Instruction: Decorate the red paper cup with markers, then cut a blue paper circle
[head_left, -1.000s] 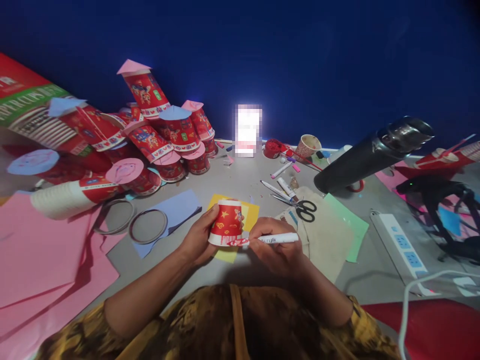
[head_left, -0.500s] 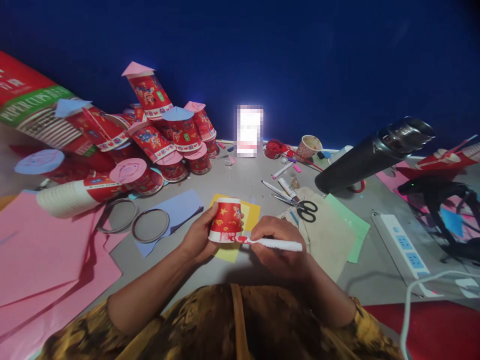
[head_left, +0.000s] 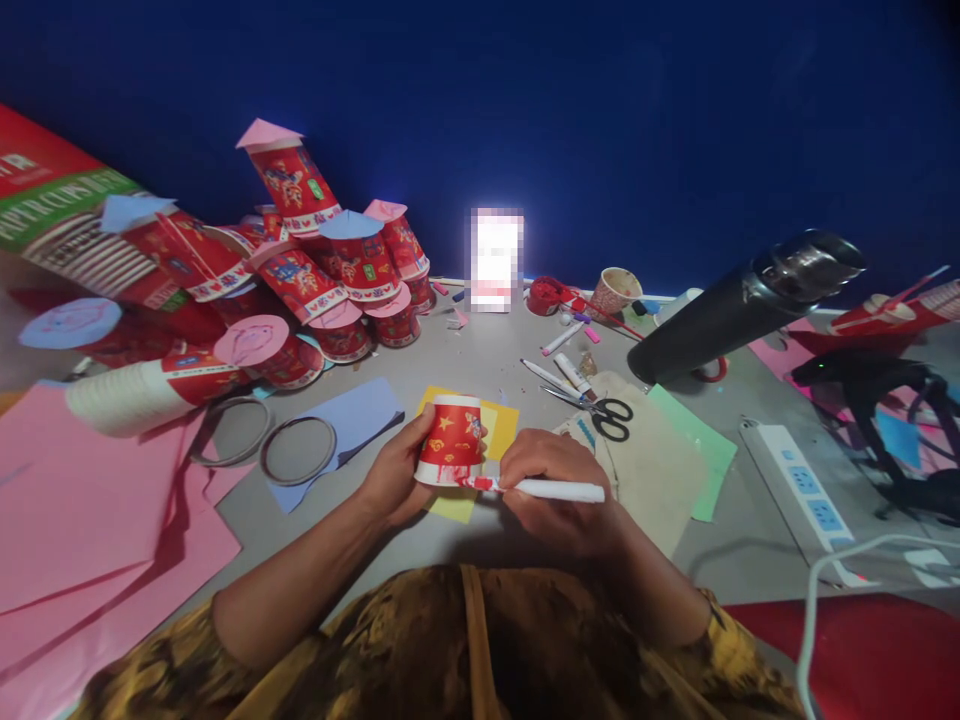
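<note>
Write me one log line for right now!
left hand: grips red paper cup, narrow end up | right hand: grips white-barrelled marker, red end at cup's white band | nearby: black-handled scissors

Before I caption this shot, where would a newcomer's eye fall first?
Probably the bright pixelated rectangle against the blue wall at back centre, then the pile of red paper cups at left. In front, the left hand holds a star-printed paper cup, the right hand a white marker at its lower band.

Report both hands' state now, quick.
Left hand: closed around the red paper cup.
Right hand: closed, holding the white marker at the cup's rim.
</note>
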